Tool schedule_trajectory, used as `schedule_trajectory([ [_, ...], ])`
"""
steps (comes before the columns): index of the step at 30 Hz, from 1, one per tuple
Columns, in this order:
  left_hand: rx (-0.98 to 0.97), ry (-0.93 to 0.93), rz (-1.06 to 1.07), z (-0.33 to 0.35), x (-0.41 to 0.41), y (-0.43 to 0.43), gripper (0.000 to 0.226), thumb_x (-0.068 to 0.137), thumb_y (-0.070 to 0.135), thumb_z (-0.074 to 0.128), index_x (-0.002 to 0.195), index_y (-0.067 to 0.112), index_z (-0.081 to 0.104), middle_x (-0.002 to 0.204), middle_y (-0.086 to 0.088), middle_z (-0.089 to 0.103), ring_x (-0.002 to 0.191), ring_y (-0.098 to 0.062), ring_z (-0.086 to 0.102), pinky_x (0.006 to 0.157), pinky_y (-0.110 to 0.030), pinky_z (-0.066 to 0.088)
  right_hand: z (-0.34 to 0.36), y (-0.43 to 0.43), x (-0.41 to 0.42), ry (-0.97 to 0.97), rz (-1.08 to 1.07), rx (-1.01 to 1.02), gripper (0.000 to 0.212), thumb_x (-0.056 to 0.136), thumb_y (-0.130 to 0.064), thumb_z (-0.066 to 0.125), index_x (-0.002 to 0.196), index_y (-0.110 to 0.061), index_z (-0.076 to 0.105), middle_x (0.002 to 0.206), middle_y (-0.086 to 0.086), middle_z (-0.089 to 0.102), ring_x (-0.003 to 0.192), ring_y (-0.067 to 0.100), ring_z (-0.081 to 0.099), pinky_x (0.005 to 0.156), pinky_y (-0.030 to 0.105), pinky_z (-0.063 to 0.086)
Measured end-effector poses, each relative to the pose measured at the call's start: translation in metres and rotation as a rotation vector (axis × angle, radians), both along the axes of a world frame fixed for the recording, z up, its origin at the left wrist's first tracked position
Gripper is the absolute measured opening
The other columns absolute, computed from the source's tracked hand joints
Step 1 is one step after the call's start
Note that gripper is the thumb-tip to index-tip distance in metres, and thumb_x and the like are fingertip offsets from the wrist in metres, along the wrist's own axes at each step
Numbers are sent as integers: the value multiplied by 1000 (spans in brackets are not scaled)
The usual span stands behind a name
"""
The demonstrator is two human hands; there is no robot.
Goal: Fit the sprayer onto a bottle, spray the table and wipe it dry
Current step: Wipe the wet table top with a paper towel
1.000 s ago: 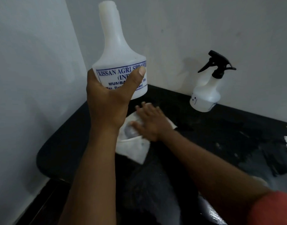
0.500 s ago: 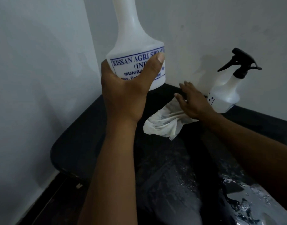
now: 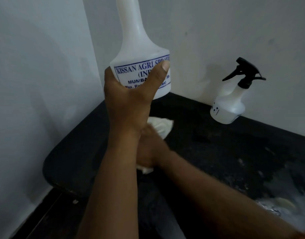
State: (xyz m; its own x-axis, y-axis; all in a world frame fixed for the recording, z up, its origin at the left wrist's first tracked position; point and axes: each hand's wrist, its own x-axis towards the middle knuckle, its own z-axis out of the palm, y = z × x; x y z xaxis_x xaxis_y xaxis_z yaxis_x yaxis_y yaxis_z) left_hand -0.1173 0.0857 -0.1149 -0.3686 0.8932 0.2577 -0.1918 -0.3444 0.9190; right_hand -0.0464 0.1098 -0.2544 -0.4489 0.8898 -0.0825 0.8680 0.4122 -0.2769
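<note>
Nearest, the right hand (image 3: pixel 149 149), partly hidden behind the left forearm, presses flat and open-palmed on a white cloth (image 3: pixel 161 125) near the table's (image 3: pixel 70 152) left back corner, so I judge the wiping step is in hand, and the next stroke must reach the wet patches toward the right edge. Above it the left hand (image 3: pixel 129 97) is wrapped around a capless white bottle (image 3: pixel 139 54) printed "KISSAN AGRI SPRAY…", "MUMBA…", held clear of the surface. Farthest, a second bottle with the black sprayer (image 3: pixel 244 73) fitted stands at the back edge.
</note>
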Motion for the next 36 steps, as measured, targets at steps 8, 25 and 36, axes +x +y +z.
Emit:
schedule_trajectory([
  [8, -1, 61, -1, -6, -4, -5, 58, 76, 29, 87, 125, 9, 63, 110, 3, 75, 97, -5, 75, 79, -21, 60, -4, -47, 3, 100, 163, 34, 85, 85, -60, 22, 147, -2, 28, 157, 17, 25, 146, 25, 16, 119, 42, 7],
  [25, 23, -53, -58, -5, -4, 0, 68, 67, 35, 85, 124, 7, 63, 111, -1, 77, 99, -11, 76, 84, -33, 62, 6, 27, 83, -172, -269, -78, 118, 70, -90, 15, 152, -7, -1, 162, 14, -5, 148, 27, -6, 119, 45, -2],
  [36, 11, 17, -31, -8, -9, -7, 54, 80, 23, 84, 127, 8, 62, 113, 2, 75, 100, -6, 74, 82, -22, 60, 2, -83, 142, -48, -118, 56, 85, 87, -75, 19, 153, -23, 12, 161, -4, 4, 144, 4, -9, 112, 19, -18],
])
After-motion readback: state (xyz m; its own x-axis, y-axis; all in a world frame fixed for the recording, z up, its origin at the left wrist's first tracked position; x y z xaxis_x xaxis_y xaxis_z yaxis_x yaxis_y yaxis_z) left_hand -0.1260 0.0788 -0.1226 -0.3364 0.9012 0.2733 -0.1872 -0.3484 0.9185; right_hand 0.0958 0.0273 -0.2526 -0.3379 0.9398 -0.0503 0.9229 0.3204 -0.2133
